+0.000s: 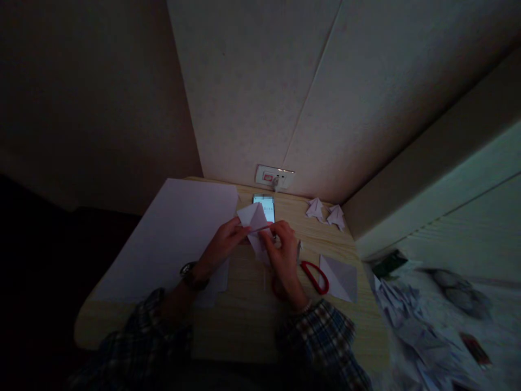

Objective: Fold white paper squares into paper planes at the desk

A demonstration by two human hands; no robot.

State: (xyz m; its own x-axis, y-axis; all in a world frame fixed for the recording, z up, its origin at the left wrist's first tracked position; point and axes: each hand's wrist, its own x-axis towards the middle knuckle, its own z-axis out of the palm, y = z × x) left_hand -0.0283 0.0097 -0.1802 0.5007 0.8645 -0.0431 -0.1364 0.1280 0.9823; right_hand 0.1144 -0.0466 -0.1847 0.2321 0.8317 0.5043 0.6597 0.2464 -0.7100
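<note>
A partly folded piece of white paper (253,216) is held up over the table between my two hands, its creased flaps standing at angles. My left hand (225,241) pinches its left lower edge. At its right side the thumb and fingers of my right hand (282,247) are closed on a fold. Just behind the paper lies a phone (267,205) with a lit screen, partly covered by the paper and my right hand. Scissors with red handles (315,278) rest beside my right wrist, which hides part of them.
Large white sheets (171,233) cover the table's left side. A creased paper square (338,278) lies at right, and two folded paper figures (324,213) sit at the back right. A wall socket (274,177) holds a plug. Papers (415,326) pile up beyond the table's right edge.
</note>
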